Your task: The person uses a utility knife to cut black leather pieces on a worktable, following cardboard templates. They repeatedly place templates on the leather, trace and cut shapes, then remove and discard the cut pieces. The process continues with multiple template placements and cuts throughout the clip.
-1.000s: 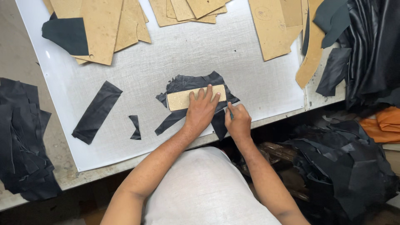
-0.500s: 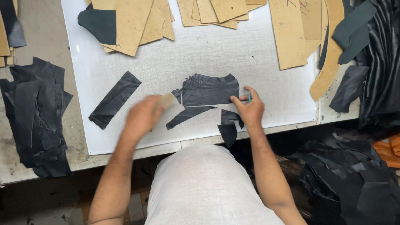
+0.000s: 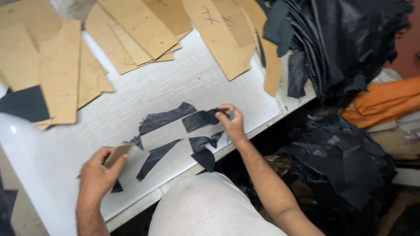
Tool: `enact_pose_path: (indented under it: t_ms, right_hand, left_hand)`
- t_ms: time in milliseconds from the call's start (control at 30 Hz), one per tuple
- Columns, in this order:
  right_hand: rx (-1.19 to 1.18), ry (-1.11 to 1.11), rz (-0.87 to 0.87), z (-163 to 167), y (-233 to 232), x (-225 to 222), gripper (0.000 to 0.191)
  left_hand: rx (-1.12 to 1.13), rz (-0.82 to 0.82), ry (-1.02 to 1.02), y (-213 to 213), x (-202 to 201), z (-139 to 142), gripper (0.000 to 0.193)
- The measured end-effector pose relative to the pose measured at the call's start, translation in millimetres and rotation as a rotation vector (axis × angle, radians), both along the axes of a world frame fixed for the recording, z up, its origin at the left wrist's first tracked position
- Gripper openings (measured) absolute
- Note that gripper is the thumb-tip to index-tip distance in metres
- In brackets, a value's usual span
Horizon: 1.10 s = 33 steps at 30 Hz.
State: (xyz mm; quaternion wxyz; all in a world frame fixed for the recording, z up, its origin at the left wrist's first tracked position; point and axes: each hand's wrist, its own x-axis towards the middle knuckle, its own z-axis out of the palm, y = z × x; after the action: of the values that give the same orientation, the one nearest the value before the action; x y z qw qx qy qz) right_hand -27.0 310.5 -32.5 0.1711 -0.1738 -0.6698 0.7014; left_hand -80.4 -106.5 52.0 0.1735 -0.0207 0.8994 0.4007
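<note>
My left hand (image 3: 98, 175) holds a small tan cardboard strip (image 3: 117, 154) just above the white cutting board (image 3: 65, 144), at the front left. My right hand (image 3: 231, 123) grips a thin teal-handled tool (image 3: 231, 115) and rests on a dark leather piece (image 3: 199, 119) near the board's front edge. A long dark leather offcut (image 3: 164, 118) lies to the left of that piece. More dark scraps (image 3: 154, 157) lie between the two hands, one hanging over the edge (image 3: 204, 158).
Several tan cardboard patterns (image 3: 140, 30) are spread across the back of the board, with a dark piece (image 3: 24, 104) at the far left. A heap of black leather (image 3: 350, 39) and an orange cloth (image 3: 385, 102) lie to the right; more black leather (image 3: 345, 161) sits below.
My left hand has lifted the cardboard strip off the dark leather and carried it to the left. My right hand stays on the leather with the tool. The view has shifted.
</note>
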Motion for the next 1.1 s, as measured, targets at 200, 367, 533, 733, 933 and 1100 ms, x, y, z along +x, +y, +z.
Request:
enact_pose_path:
  t_ms: [200, 367, 533, 733, 933, 1100]
  right_hand:
    - [-0.121, 0.167, 0.429, 44.6, -67.1, 43.6, 0.039]
    - [0.116, 0.036, 0.198, 78.5, 20.1, 45.2, 0.033]
    - [0.398, -0.007, -0.009, 126.8, 210.3, 33.4, 0.023]
    - [1.257, -0.252, -0.467, 106.0, 312.7, -31.4, 0.045]
    - [0.960, -0.602, -0.300, 40.6, 270.3, -85.0, 0.048]
    - [1.304, -0.213, -0.320, 22.5, 198.6, -106.1, 0.072]
  left_hand:
    - [0.731, -0.300, 0.246, 162.5, 20.9, -12.5, 0.023]
    - [0.455, -0.469, 0.288, 196.8, -2.3, -11.5, 0.044]
    - [-0.316, -0.200, 0.549, 175.2, -47.2, -14.8, 0.049]
    - [-0.161, -0.448, 0.262, 192.7, -11.2, -20.0, 0.025]
    - [0.072, -0.591, 0.315, 224.1, 53.8, -24.9, 0.022]
    - [0.080, -0.438, 0.210, 182.3, 51.2, -40.7, 0.031]
